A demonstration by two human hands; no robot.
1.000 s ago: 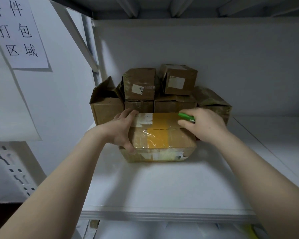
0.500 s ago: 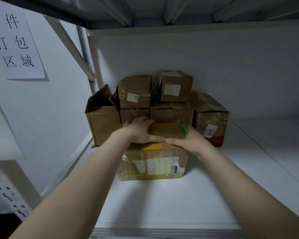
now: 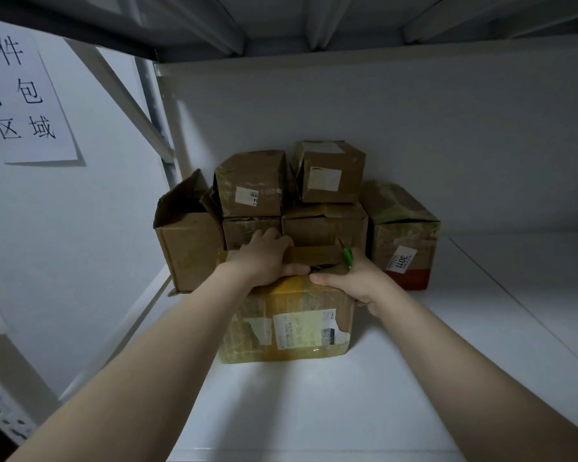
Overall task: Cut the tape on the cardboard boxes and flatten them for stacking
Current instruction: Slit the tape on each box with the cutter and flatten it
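A taped cardboard box (image 3: 297, 328) with yellow tape and a white label stands on the white shelf (image 3: 314, 401) right in front of me. Its far top flap (image 3: 317, 255) is raised, and a dark gap shows beneath it. My left hand (image 3: 264, 258) grips that flap at its left end, fingers over the top and thumb along the near edge. My right hand (image 3: 357, 278) holds a green cutter (image 3: 347, 256) that sticks up from the fist, while its thumb presses on the box's top edge.
Several more cardboard boxes (image 3: 331, 171) are piled against the back wall, among them an open one (image 3: 187, 238) at the left and a labelled one (image 3: 404, 235) at the right. A paper sign (image 3: 24, 101) hangs on the left wall. Another shelf sits low overhead.
Both hands have moved from the box's sides onto its top, and the far flap has come up, opening a gap. The green cutter has stayed in my right hand.
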